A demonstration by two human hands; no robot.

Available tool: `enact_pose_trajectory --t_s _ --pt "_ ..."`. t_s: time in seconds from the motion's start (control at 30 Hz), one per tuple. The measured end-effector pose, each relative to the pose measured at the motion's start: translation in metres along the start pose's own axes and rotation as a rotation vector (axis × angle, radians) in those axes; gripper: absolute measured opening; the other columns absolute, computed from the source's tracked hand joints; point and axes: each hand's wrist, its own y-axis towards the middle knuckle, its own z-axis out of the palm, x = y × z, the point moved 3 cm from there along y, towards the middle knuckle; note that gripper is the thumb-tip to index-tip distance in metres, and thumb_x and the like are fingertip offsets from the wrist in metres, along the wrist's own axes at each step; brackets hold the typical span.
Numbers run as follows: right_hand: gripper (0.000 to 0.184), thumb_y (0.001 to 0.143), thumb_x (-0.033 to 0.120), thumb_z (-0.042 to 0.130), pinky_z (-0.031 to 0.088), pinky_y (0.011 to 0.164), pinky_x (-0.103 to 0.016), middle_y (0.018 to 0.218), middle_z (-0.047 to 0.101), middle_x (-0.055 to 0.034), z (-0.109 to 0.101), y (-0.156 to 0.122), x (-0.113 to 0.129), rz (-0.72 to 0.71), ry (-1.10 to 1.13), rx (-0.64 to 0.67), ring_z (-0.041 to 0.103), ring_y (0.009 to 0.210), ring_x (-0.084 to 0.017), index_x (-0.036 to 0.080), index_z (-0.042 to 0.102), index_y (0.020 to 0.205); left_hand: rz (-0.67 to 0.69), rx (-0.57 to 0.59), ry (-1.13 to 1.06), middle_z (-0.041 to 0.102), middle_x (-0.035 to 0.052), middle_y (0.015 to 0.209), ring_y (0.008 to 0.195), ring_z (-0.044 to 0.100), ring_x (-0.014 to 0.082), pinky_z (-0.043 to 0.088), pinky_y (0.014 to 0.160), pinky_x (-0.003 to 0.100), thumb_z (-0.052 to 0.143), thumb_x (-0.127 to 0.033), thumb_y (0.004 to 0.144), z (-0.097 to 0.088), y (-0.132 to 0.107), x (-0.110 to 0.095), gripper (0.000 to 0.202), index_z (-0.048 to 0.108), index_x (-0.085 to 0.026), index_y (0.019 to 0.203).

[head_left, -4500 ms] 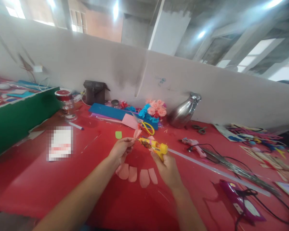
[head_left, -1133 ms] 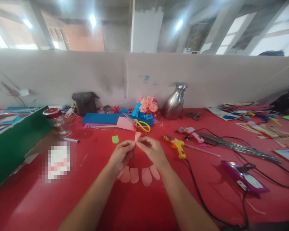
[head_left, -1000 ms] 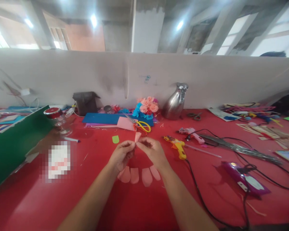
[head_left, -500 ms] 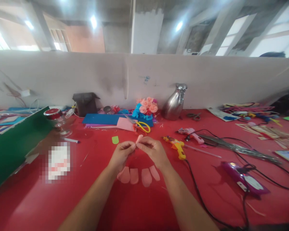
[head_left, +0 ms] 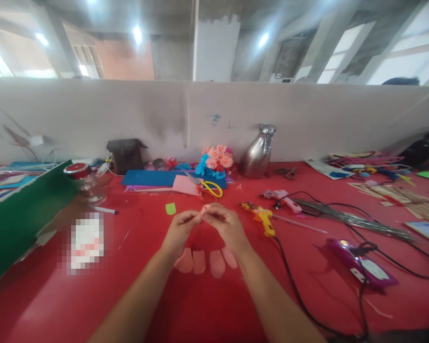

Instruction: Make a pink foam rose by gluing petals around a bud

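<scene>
My left hand (head_left: 179,229) and my right hand (head_left: 228,226) meet over the middle of the table, thumbs and fingers closed on a small pink petal piece (head_left: 206,207). Most of that piece is hidden by the fingers of my right hand. Below my wrists, several loose pink petals (head_left: 199,262) with rounded lower ends lie in a row on the red tabletop (head_left: 203,305). A small yellow-green cut piece (head_left: 170,208) lies just beyond my left hand. Yellow-handled scissors (head_left: 210,187) rest on a pink sheet (head_left: 186,185) past my fingertips.
To the right lie a yellow glue gun (head_left: 263,220), a pink glue gun (head_left: 284,199), trailing black cords and a purple power strip (head_left: 362,264). Along the back stand a bunch of paper flowers (head_left: 217,161) and a steel jug (head_left: 259,152). A glass jar (head_left: 87,183) stands at left.
The pink petal stood up above my fingertips before; now less of it shows, with the fingers of my right hand folded over it. My arms have barely moved.
</scene>
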Motion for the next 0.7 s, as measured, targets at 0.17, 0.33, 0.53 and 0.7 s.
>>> enact_pose_trajectory --t_s 0.17,0.33,0.53,0.7 --pt "0.010 0.078 0.026 0.060 0.047 0.081 -0.031 0.086 0.066 -0.0016 0.0007 -0.0001 -0.0026 0.006 0.013 -0.012 0.061 0.084 -0.017 0.022 0.068 0.078 0.015 -0.084 0.007 0.068 0.0036 0.076 0.078 0.058 0.0145 0.041 0.081 0.028 0.069 -0.030 0.069 -0.0016 0.0005 0.0010 0.015 0.071 -0.017 0.074" --pt "0.008 0.077 0.024 0.061 0.047 0.076 -0.029 0.084 0.065 -0.0018 0.0022 -0.0024 -0.0068 -0.065 -0.020 -0.109 0.061 0.081 -0.016 0.021 0.062 0.085 0.052 -0.177 0.006 0.066 0.0014 0.075 0.075 0.056 0.0126 0.040 0.075 0.025 0.070 -0.027 0.067 -0.0052 0.0018 0.0011 0.011 0.072 -0.018 0.073" --pt "0.012 0.076 0.027 0.064 0.048 0.070 -0.028 0.090 0.064 -0.0030 0.0085 -0.0077 -0.0041 -0.132 -0.185 -0.113 0.059 0.077 -0.015 0.022 0.065 0.087 0.066 -0.134 -0.014 0.066 0.0005 0.076 0.077 0.055 0.0124 0.040 0.076 0.025 0.069 -0.022 0.068 -0.0044 0.0018 0.0011 0.009 0.072 -0.019 0.075" --pt "0.011 0.077 0.027 0.063 0.049 0.072 -0.029 0.093 0.063 -0.0042 0.0091 -0.0082 -0.0041 -0.167 -0.211 -0.115 0.060 0.082 -0.016 0.023 0.069 0.085 0.089 -0.084 -0.006 0.067 0.0022 0.082 0.083 0.057 0.0147 0.041 0.080 0.026 0.067 -0.021 0.069 -0.0019 0.0012 -0.0009 0.011 0.073 -0.020 0.079"
